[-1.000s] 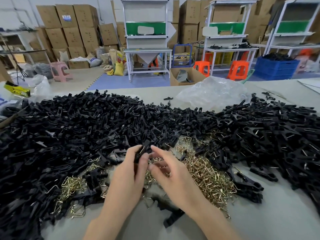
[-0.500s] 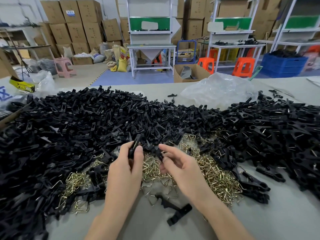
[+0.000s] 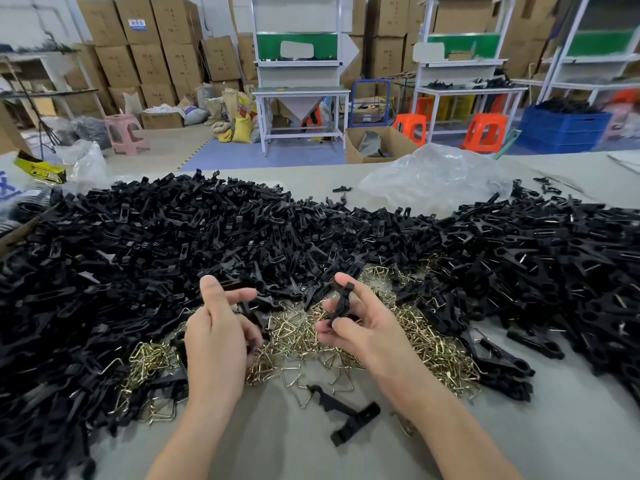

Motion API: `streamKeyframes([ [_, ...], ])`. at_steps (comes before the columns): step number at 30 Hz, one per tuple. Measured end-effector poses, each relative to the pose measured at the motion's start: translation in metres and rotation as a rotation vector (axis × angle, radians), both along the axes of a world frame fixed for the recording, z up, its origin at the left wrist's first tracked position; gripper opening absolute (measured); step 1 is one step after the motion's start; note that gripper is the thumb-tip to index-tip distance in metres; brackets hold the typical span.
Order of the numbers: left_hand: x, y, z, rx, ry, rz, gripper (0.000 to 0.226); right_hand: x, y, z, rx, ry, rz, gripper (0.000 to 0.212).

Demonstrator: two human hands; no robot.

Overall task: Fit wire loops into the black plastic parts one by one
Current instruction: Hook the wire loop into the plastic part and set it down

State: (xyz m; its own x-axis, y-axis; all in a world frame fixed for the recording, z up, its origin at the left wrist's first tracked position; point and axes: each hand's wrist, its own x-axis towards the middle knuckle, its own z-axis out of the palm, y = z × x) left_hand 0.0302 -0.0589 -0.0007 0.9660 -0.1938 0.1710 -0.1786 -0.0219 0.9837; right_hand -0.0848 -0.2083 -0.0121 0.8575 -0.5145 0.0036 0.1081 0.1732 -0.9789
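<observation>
My right hand (image 3: 360, 323) grips a black plastic part (image 3: 342, 301) upright between thumb and fingers, above the heap of brass wire loops (image 3: 426, 344). My left hand (image 3: 214, 337) hovers to its left, index finger and thumb spread, lower fingers curled by a dark piece (image 3: 251, 311); whether they hold it is unclear. A big pile of black plastic parts (image 3: 145, 244) covers the table's left and middle, and a second pile (image 3: 540, 258) lies to the right. One loose black part (image 3: 349, 414) lies on the table between my forearms.
A crumpled clear plastic bag (image 3: 433, 178) lies at the table's far edge. A cardboard box (image 3: 377, 143), orange stools (image 3: 485, 131), white workbenches (image 3: 301, 95) and stacked cartons (image 3: 149, 39) stand behind. Bare grey table surface (image 3: 571, 427) runs along the near edge.
My hands have drawn apart. The right hand now holds a black part upright, while the left thumb and index have spread from their earlier pinch on a black part.
</observation>
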Motion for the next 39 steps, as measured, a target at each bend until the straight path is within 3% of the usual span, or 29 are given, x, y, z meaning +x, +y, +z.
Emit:
streamKeyframes([
  [2, -0.001, 0.0, 0.004, -0.055, 0.065, -0.048, 0.068, 0.0, -0.001, 0.0, 0.003, -0.011, -0.001, 0.061],
  [7, 0.002, -0.01, 0.009, -0.178, 0.225, -0.204, 0.033, -0.001, -0.002, 0.002, 0.046, -0.011, 0.058, 0.052],
  [13, -0.014, -0.017, 0.001, -0.095, 0.207, -0.318, 0.054, -0.001, 0.002, 0.003, -0.007, -0.008, 0.068, 0.043],
  [16, -0.016, -0.019, 0.0, -0.161, 0.213, -0.388, 0.049, 0.0, 0.004, 0.005, -0.047, -0.009, 0.071, 0.052],
  [19, -0.02, -0.019, 0.003, -0.3, 0.304, -0.394, 0.058, -0.001, 0.006, 0.008, -0.079, -0.018, 0.069, 0.057],
  [21, -0.023, -0.019, 0.007, -0.283, 0.284, -0.374, 0.055, -0.003, 0.006, 0.009, -0.083, -0.03, 0.053, 0.048],
  [25, -0.023, -0.019, 0.01, -0.161, 0.179, -0.341, 0.026, -0.005, 0.004, 0.01, -0.053, -0.076, 0.027, 0.028],
  [31, -0.03, -0.02, 0.009, -0.168, 0.16, -0.433, 0.027, -0.007, 0.005, 0.011, -0.058, -0.054, 0.086, 0.045],
  [35, -0.027, -0.02, 0.011, -0.164, 0.084, -0.429, 0.021, -0.007, 0.004, 0.013, -0.154, -0.073, -0.013, 0.033],
  [39, -0.028, -0.018, 0.007, -0.152, 0.049, -0.466, 0.018, -0.009, 0.003, 0.014, -0.123, -0.123, -0.037, 0.031],
])
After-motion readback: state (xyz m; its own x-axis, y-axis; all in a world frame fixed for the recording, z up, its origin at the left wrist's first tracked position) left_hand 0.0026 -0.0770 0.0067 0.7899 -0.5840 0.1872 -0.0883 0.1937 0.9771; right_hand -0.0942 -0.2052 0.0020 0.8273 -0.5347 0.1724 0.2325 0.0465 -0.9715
